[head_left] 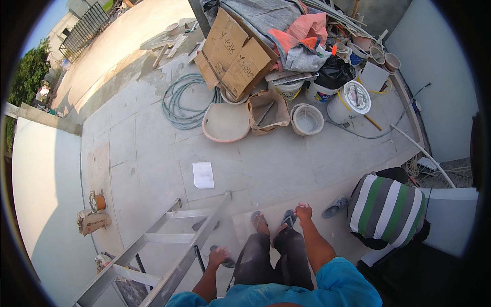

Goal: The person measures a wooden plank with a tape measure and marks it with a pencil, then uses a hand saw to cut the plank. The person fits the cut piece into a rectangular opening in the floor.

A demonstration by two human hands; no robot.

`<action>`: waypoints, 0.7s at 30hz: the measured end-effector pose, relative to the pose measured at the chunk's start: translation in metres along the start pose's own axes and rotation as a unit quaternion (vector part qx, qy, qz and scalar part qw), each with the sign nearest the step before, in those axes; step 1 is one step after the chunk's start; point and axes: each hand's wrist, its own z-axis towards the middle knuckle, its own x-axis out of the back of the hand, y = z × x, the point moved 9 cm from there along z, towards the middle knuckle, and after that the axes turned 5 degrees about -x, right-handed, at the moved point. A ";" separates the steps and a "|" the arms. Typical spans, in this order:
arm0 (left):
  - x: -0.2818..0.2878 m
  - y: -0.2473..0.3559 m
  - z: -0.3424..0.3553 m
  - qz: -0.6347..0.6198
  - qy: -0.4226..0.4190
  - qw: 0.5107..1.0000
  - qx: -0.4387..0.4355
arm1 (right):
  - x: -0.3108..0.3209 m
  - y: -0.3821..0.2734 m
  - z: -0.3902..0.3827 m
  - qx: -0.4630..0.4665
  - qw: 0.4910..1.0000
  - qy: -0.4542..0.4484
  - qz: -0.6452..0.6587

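Person is standing on a tiled roof terrace (153, 153), looking down past own legs and grey sandals (259, 219). Left hand (217, 256) is hanging beside the aluminium ladder (169, 240), fingers curled around a small dark object (226, 262); can't tell what it is, it's partly hidden by the hand. The hand is near the ladder's right rail, but can't tell if it's touching. Right hand (304, 211) is closed in a loose fist, nothing visible in it, hanging free just above the right foot.

Ladder is lying tilted across the lower left, top end reaching toward a white sheet of paper (203, 175) lying flat on the tiles.

A second person in a green-and-white striped shirt (387, 207) is crouching just to the right, a loose sandal (335, 206) sitting between them and the wearer's feet.

Further out: coiled green hose (181, 105), shallow mortar pan (226, 123), paint buckets (349, 101), flattened cardboard boxes (232, 53).

Risks as I'm judging them:
- open sandals next to ladder rails, so toes are getting pinched if the ladder is shifting
- loose paper and stray sandal underfoot, slip or trip
- crouching person sitting inside swing range of the ladder
- small object is held only loosely, so it could be slipping out
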 end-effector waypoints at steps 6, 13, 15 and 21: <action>-0.019 0.070 -0.016 -0.033 -0.037 0.999 -0.023 | -0.006 -0.075 0.020 -0.001 0.996 0.002 0.086; 0.019 0.100 0.022 -0.093 0.032 0.995 -0.013 | -0.073 -0.239 0.079 0.032 0.988 -0.029 0.146; 0.035 0.115 0.033 -0.124 0.092 0.988 0.018 | -0.097 -0.284 0.121 0.041 0.984 -0.030 0.169; 0.022 0.122 0.107 -0.176 0.171 0.964 0.101 | -0.172 -0.455 0.276 0.050 0.962 -0.043 0.266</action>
